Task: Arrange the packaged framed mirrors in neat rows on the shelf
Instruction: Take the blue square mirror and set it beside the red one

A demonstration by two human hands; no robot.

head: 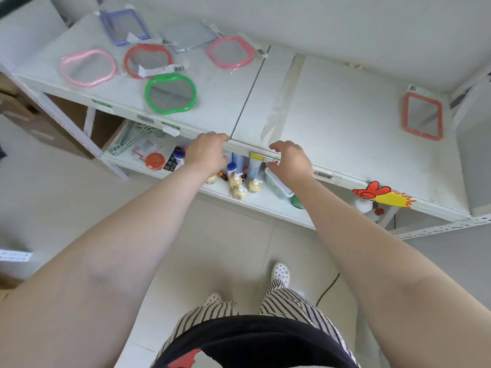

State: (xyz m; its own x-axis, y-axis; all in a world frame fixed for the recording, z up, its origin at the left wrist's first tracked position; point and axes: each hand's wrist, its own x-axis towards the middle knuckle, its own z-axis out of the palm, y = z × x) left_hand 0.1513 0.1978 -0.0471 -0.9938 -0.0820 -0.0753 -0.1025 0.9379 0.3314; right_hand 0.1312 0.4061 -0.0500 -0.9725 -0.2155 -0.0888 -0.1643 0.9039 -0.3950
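Both empty hands, left [206, 152] and right [291, 160], seemingly hover at shelf edge [239, 143].

White shelf [332, 107]: six packaged mirrors [170, 92] left, red-framed mirror [422, 116] right.

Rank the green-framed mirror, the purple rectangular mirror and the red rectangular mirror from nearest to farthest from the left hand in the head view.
From the left hand:
1. Green-framed mirror, just beyond it, near the shelf's front edge.
2. Purple rectangular mirror, far back on the left.
3. Red rectangular mirror, alone on the far right.
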